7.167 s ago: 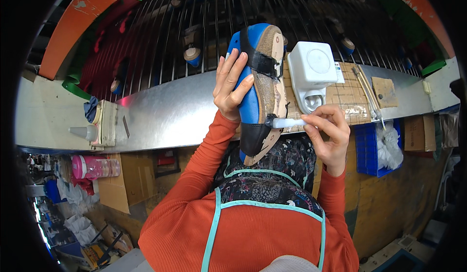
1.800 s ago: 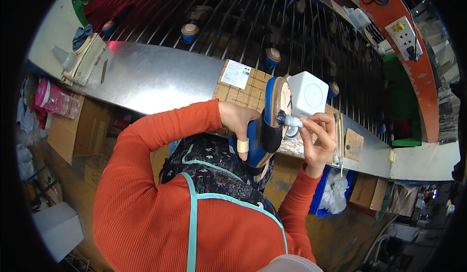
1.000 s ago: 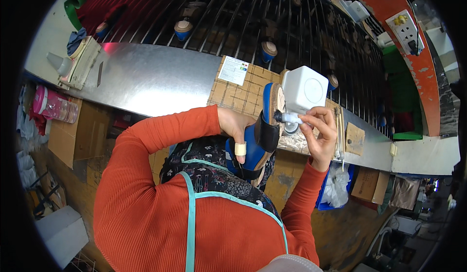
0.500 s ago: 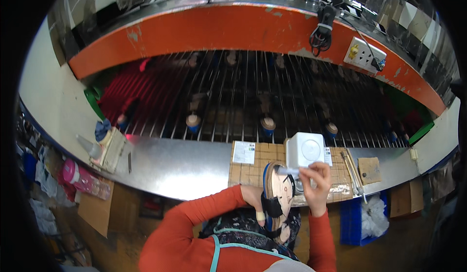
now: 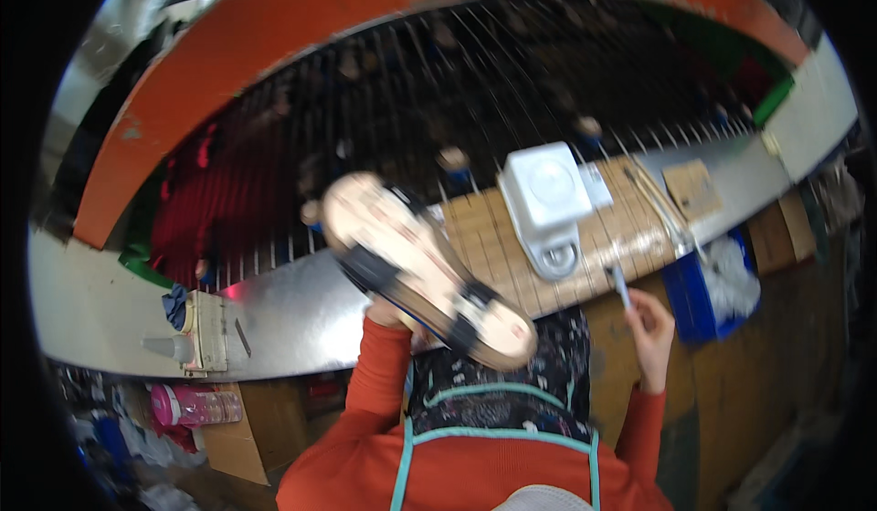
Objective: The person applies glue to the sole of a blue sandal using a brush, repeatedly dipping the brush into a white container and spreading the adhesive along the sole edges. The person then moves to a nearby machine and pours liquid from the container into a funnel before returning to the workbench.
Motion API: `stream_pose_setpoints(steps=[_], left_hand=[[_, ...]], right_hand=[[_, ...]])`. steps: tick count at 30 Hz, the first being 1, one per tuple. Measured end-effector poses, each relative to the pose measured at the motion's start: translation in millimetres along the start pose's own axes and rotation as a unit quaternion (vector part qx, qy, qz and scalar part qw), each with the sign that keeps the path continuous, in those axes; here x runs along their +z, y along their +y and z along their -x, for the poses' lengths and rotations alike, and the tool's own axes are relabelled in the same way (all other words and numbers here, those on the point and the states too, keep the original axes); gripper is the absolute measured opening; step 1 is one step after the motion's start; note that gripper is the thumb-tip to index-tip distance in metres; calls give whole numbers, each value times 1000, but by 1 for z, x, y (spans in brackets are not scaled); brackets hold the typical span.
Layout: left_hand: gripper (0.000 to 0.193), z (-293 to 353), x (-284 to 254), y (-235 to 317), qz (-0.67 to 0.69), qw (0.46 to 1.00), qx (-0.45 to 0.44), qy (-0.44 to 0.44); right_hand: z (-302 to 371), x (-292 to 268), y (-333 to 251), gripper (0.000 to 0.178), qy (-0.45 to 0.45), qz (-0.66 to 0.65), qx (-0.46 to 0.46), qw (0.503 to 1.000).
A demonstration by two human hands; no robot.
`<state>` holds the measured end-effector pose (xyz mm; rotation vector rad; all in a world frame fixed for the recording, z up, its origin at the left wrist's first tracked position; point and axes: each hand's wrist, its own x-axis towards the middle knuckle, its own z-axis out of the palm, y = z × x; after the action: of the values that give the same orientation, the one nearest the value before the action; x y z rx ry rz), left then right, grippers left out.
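Observation:
A sandal (image 5: 393, 228) with a pale insole and black straps is held up in front of me, tilted, its insole facing up. My left hand (image 5: 391, 314) grips it from beneath at its side, the fingers mostly hidden behind it. At the right, my right hand (image 5: 650, 324) pinches a slim pale-handled tool (image 5: 621, 286) with a dark tip, like a small brush. That tip is close to the front edge of the brown board (image 5: 475, 237). A white plastic container (image 5: 546, 191) with a ring-shaped part at its near end stands on the board.
A rack of metal rods (image 5: 384, 109) carrying several shoe pieces lies beyond the metal ledge (image 5: 301, 315), under an orange beam (image 5: 192, 82). Thin sticks (image 5: 653, 196) and a brown pad (image 5: 692, 189) lie at right. A blue bin (image 5: 694, 303) and a pink-lidded bottle (image 5: 196, 405) are below.
My left hand has raised the sandal and moved it left, insole turned up. My right hand has drawn the tool away from it to the right. The view has tilted.

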<state>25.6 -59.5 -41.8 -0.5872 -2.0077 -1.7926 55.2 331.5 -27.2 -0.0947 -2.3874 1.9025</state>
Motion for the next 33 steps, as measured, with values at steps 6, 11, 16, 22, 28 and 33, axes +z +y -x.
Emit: stream_pose_setpoints(steps=[6,11,16,22,28,33], left_hand=[[106,-29,15,35,633,769,-85,-35],[85,-67,36,20,569,807,-149,-48],[85,-101,81,-8,711,680,-151,-90],[79,-119,106,-16,661,727,-163,-91],[75,-116,105,-25,606,768,-187,-89],[66,-116,106,-23,596,768,-226,-52]], right_hand=[[8,13,10,21,64,187,-159,967],[0,42,3,29,57,310,-254,914],[-11,70,4,41,42,425,-273,862],[-9,97,3,54,10,522,-241,819],[-18,129,-1,52,38,562,-202,801],[-32,156,-9,48,53,641,-129,755]])
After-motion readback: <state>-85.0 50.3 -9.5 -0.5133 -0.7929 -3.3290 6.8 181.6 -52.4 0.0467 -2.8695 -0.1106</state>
